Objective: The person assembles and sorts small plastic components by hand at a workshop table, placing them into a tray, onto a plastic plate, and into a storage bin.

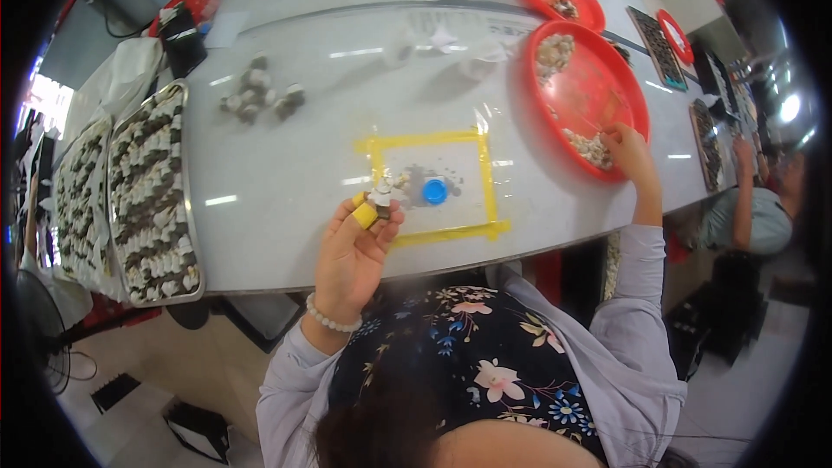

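Figurine [382,195], white, knobbly, in left hand [354,247] near rimmed blue disc [434,191]

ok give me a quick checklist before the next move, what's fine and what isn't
1. Left hand holding the small figurine: ok
2. Right hand at the pale pieces in the large red tray: ok
3. Piece gripped by the right hand: cannot tell
4. Blue container inside the yellow tape frame: ok
5. Surface around the blue container clean: not ok, grey smudges there
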The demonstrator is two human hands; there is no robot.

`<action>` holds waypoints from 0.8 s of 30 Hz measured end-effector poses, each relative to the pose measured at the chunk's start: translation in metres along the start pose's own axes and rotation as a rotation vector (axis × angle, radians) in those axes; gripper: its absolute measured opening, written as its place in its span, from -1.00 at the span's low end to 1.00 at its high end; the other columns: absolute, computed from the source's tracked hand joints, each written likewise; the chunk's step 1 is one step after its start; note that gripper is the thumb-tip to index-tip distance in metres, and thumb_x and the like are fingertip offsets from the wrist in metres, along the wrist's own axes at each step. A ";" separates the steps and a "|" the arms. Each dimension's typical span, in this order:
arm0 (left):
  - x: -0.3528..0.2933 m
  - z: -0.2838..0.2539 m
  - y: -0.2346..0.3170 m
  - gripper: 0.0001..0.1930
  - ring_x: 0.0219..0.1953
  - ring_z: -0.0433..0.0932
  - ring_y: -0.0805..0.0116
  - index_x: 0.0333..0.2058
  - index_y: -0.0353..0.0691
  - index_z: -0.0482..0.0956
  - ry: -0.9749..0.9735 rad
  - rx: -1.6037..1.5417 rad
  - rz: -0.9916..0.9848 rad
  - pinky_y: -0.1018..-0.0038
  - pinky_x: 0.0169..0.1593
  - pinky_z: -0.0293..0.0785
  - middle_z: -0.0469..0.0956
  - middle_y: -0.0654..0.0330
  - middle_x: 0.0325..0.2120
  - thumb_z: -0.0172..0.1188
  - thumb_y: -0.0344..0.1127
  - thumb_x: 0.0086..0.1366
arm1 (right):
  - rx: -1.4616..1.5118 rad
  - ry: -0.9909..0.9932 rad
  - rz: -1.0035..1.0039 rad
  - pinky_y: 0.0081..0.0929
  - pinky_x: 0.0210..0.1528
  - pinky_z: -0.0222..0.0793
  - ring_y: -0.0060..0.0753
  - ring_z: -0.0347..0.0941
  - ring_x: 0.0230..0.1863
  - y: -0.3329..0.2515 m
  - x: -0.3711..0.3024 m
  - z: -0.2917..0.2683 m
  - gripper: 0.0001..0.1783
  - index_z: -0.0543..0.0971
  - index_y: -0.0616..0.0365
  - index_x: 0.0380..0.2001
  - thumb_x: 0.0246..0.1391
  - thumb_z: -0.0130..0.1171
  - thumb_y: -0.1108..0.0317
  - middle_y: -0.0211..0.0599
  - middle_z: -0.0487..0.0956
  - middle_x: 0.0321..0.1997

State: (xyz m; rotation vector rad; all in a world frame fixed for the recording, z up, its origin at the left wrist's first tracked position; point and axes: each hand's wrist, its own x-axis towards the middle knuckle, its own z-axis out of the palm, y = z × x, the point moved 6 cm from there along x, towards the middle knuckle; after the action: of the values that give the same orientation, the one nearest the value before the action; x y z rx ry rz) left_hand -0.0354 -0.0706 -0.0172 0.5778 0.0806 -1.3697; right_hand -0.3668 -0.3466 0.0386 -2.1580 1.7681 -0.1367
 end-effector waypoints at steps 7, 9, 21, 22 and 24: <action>-0.009 -0.008 0.008 -0.77 -0.22 0.48 0.24 -0.16 -0.36 0.37 0.026 -0.242 -0.089 0.48 -0.13 0.49 0.45 -0.02 -0.25 -0.01 -0.35 0.26 | 0.194 0.163 -0.188 -0.46 -0.33 0.38 -0.29 0.49 -0.41 -0.022 0.011 0.008 -0.69 0.50 0.29 -0.20 -0.01 0.10 0.32 -0.11 0.56 -0.33; -0.008 -0.006 0.011 -0.76 -0.22 0.48 0.25 -0.17 -0.37 0.37 0.020 -0.279 -0.103 0.49 -0.13 0.50 0.46 -0.01 -0.26 -0.03 -0.34 0.27 | 0.185 0.144 -0.163 -0.47 -0.32 0.38 -0.29 0.48 -0.39 -0.022 0.009 0.008 -0.69 0.50 0.29 -0.21 0.00 0.10 0.33 -0.10 0.56 -0.33; -0.012 0.004 0.019 -0.74 -0.26 0.44 0.32 -0.13 -0.36 0.37 -0.089 -0.419 -0.111 0.51 -0.20 0.49 0.45 0.07 -0.28 -0.09 -0.32 0.28 | 0.239 0.289 -0.339 -0.50 -0.26 0.36 -0.37 0.46 -0.30 -0.096 -0.038 -0.009 -0.76 0.51 0.28 -0.26 -0.03 0.12 0.39 -0.17 0.54 -0.30; -0.013 0.007 0.019 -0.76 -0.23 0.49 0.28 -0.15 -0.36 0.39 -0.148 -0.455 -0.137 0.47 -0.18 0.48 0.49 0.08 -0.28 -0.08 -0.36 0.27 | 0.344 0.282 -0.464 -0.51 -0.26 0.35 -0.37 0.46 -0.29 -0.117 -0.048 -0.008 -0.76 0.51 0.28 -0.26 -0.04 0.13 0.41 -0.17 0.53 -0.29; -0.015 0.011 0.018 -0.77 -0.23 0.49 0.29 -0.16 -0.35 0.40 -0.149 -0.455 -0.152 0.48 -0.20 0.46 0.50 0.08 -0.27 -0.07 -0.36 0.26 | 0.484 0.104 -0.580 -0.53 -0.23 0.34 -0.37 0.46 -0.29 -0.160 -0.068 0.007 -0.73 0.51 0.24 -0.23 -0.08 0.17 0.44 -0.18 0.53 -0.29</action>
State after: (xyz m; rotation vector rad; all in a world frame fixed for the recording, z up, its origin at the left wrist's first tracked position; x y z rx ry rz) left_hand -0.0250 -0.0606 0.0040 0.0890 0.3120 -1.4773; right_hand -0.2306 -0.2534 0.0936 -2.2335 0.9598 -0.7440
